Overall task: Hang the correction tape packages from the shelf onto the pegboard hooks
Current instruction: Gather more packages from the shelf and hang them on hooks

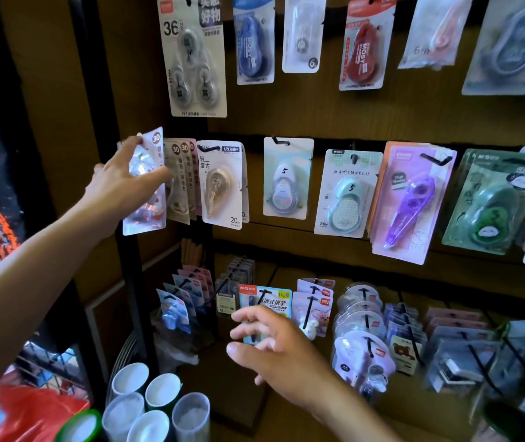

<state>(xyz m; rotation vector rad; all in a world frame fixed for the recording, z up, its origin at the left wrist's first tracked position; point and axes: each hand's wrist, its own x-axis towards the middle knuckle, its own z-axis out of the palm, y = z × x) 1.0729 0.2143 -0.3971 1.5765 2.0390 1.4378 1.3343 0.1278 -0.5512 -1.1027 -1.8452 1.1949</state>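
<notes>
Now left hand (pixel 117 183) grips package (pixel 144 186) beside pegboard (pixel 334 119).

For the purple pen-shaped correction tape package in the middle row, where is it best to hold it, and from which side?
Probably by the flat lower edge of the purple package, approaching from the front and below, fingers pinching the card. The raised blister fills the middle, a black hook holds the top, and neighbouring packs crowd both sides.

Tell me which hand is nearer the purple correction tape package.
Right. The right hand hangs open below and left of the purple correction tape package; the left hand holds a package far left.
</notes>
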